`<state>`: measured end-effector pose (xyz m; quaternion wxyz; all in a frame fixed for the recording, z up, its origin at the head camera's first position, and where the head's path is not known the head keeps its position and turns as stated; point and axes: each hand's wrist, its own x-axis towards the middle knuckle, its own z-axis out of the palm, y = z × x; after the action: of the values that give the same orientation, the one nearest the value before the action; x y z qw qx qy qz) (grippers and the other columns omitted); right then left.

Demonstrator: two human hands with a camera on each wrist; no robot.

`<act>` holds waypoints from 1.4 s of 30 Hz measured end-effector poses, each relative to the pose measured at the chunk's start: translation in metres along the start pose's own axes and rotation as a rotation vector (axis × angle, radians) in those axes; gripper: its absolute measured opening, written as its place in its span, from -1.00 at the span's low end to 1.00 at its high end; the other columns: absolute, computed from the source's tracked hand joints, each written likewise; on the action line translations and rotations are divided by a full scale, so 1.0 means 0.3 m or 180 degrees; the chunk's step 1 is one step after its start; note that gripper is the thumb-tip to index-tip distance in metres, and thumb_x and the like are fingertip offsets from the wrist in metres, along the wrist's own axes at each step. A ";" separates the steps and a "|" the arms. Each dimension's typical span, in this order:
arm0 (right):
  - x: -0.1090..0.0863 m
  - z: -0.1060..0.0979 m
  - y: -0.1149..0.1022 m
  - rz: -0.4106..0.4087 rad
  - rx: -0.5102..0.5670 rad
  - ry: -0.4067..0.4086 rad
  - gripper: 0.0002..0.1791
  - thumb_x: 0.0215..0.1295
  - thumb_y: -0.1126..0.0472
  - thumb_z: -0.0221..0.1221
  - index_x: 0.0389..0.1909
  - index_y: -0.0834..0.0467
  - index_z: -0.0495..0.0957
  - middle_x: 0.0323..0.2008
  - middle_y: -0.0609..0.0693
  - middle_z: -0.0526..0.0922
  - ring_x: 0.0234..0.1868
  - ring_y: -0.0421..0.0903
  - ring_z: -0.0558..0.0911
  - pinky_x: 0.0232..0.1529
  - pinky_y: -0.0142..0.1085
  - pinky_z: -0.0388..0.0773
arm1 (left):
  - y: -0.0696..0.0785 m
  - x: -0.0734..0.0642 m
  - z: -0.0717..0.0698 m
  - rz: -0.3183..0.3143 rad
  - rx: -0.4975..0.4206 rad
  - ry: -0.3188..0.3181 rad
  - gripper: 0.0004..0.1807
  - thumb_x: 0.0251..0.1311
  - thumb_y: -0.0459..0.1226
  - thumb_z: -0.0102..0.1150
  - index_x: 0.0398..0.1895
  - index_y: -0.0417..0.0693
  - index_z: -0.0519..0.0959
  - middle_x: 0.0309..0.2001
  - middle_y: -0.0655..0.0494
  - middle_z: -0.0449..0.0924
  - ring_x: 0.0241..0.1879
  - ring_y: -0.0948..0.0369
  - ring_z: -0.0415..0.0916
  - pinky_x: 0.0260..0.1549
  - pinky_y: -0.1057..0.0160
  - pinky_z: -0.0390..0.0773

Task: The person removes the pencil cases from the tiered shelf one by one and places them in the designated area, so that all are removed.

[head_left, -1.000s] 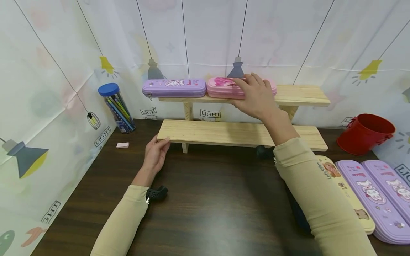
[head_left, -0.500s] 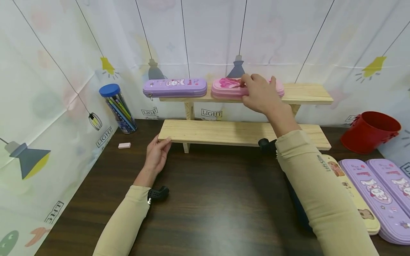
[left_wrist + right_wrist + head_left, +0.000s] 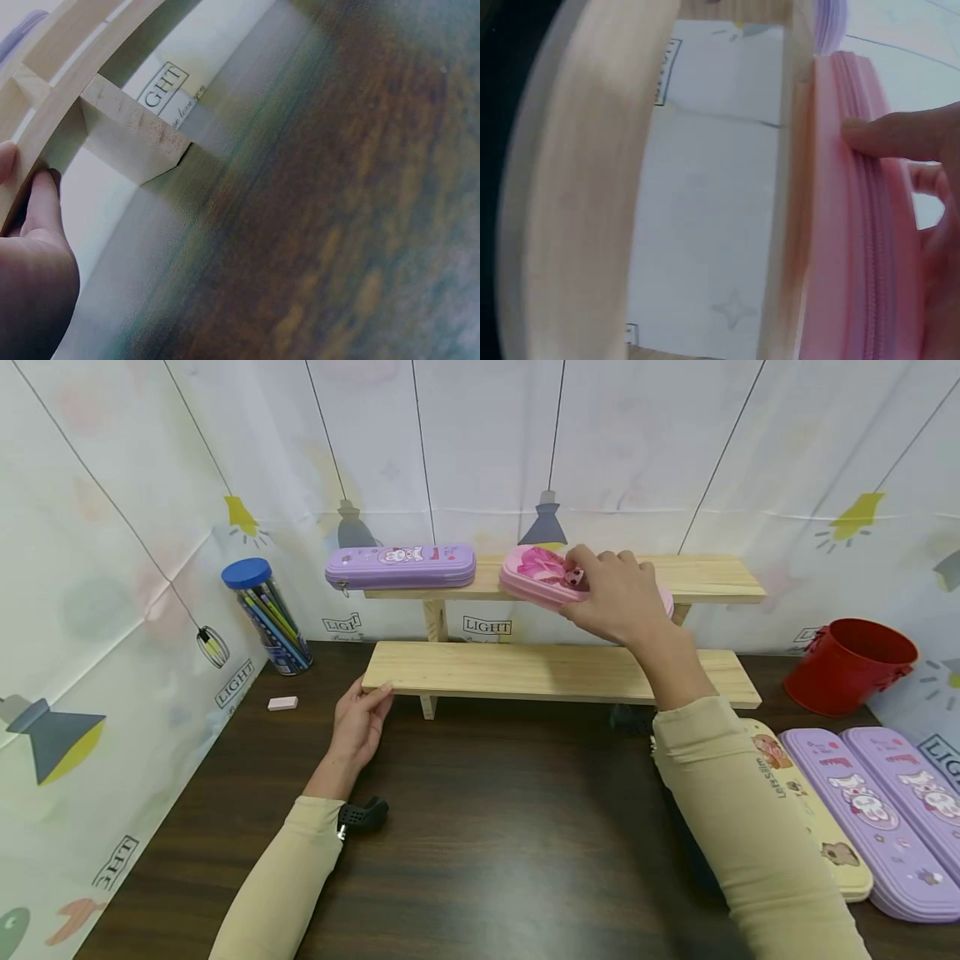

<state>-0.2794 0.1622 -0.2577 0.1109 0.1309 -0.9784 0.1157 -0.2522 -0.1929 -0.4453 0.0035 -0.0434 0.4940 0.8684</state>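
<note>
On the two-tier wooden shelf, my right hand [image 3: 618, 597] grips a pink pencil case [image 3: 538, 575] at the upper board [image 3: 712, 578]. The case sits at an angle, its right end swung toward me and partly hidden by the hand. In the right wrist view, the thumb [image 3: 870, 139] presses the zipped side of the case. A purple pencil case [image 3: 401, 567] lies to the left on the same board, overhanging its left end. My left hand [image 3: 358, 727] pinches the front left corner of the lower board [image 3: 487, 670], thumb on top and fingers underneath.
A blue-lidded jar of pencils [image 3: 268, 617] and a pink eraser [image 3: 282, 703] are on the dark table [image 3: 480, 827] at left. At right are a red bucket [image 3: 851, 667], a yellow pencil case [image 3: 840, 852] and two purple cases [image 3: 870, 822]. A printed curtain hangs behind.
The right hand has shifted the pink pencil case rightward, away from the purple one, and turned it out of line with the board. The left hand has kept its hold on the lower board.
</note>
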 end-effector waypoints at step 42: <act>-0.439 0.222 -0.124 -0.0182 0.0387 -0.0220 -0.09 0.01 -0.20 0.41 0.43 -0.10 0.32 0.17 0.03 0.58 0.02 0.01 0.63 -0.06 0.00 0.71 | 0.005 -0.016 0.001 -0.0092 -0.0020 -0.0043 -0.31 0.42 -0.44 0.03 0.55 -0.09 0.08 0.50 -0.06 0.16 0.32 0.28 0.42 0.24 0.47 0.49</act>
<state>-0.1575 0.1407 -0.3460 0.0722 0.1692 -0.9686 0.1671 -0.2476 -0.1932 -0.4434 0.0192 -0.0447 0.4905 0.8701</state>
